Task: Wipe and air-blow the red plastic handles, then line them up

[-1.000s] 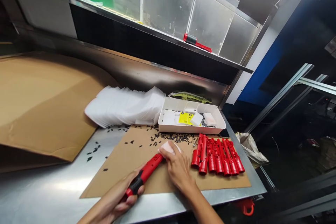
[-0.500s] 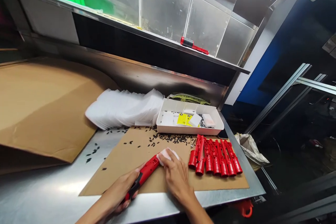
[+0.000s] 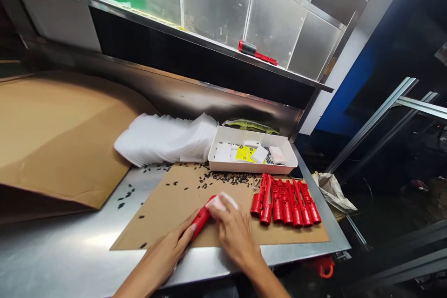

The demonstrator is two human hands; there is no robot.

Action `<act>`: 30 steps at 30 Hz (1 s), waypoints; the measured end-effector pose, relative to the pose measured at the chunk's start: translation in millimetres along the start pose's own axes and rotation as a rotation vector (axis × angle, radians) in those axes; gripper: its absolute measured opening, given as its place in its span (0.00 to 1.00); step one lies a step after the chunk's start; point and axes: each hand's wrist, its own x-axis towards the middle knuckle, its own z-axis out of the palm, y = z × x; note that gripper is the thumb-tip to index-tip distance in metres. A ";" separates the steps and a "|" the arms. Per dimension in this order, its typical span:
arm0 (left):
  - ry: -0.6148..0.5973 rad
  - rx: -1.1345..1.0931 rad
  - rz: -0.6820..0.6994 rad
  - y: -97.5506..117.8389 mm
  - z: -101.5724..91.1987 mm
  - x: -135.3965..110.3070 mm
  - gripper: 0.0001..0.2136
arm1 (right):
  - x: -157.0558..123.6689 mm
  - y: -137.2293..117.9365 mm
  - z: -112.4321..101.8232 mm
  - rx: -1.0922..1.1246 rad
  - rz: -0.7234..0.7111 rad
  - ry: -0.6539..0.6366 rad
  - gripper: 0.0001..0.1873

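My left hand (image 3: 172,252) is wrapped around a long red plastic housing (image 3: 200,221), held tilted over the cardboard sheet (image 3: 157,214). Its black lower part is mostly covered by the fingers. Against the upper end of the housing, my right hand (image 3: 233,230) pinches a small white-pink wiping pad (image 3: 223,201). To the right of that hand, several similar red housings (image 3: 287,202) lie side by side in a row on the cardboard. Many small black pieces (image 3: 230,178) are scattered along the cardboard's far edge.
A white tray (image 3: 251,166) with a yellow label and white blocks stands behind the cardboard. Left of it lies a stack of white foam sheets (image 3: 164,139), beside a large cardboard box (image 3: 59,144). A red and black part (image 3: 256,52) rests on the shelf.
My left hand has shifted up along the red housing and covers more of its black part. The housing appears turned in my grip. The pad stays at its upper end.
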 end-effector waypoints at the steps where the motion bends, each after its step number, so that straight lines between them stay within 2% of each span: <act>1: -0.008 0.035 0.025 2.0 -0.3 0.0 0.30 | -0.7 0.5 0.0 0.003 -0.030 -0.016 0.24; 3: -0.036 0.117 0.046 3.4 0.1 0.3 0.36 | -2.0 1.3 0.4 0.003 -0.063 -0.034 0.24; 6: -0.054 0.220 0.021 -2.0 2.8 0.6 0.45 | -6.1 1.1 3.6 -0.001 -0.006 0.004 0.23; 8: -0.050 0.267 0.009 -8.6 6.2 0.0 0.47 | -11.2 -0.5 7.5 0.017 -0.020 0.005 0.23; 12: -0.023 0.342 0.047 -16.7 16.3 -3.3 0.44 | -14.8 -4.1 9.4 0.034 -0.074 -0.038 0.24; 15: 0.017 0.417 0.056 -14.3 23.4 -7.6 0.42 | -11.7 -6.6 6.0 0.018 -0.002 0.014 0.22; 20: 0.032 0.460 0.073 -8.1 28.4 -15.1 0.38 | -10.4 -11.7 3.1 0.019 -0.070 -0.019 0.24; 23: 0.043 0.533 0.070 -4.7 28.7 -17.2 0.38 | -5.9 -14.9 0.1 -0.015 0.031 -0.015 0.22; 25: 0.018 0.562 0.051 -0.3 28.0 -18.0 0.36 | -6.4 -17.9 0.8 -0.019 0.044 -0.012 0.22; 28: -0.053 0.614 -0.012 9.5 26.4 -20.4 0.33 | -7.2 -19.7 3.1 0.011 -0.012 -0.041 0.24; 30: -0.078 0.671 -0.027 15.9 25.4 -22.6 0.32 | -1.6 -17.6 1.6 0.032 0.023 -0.034 0.23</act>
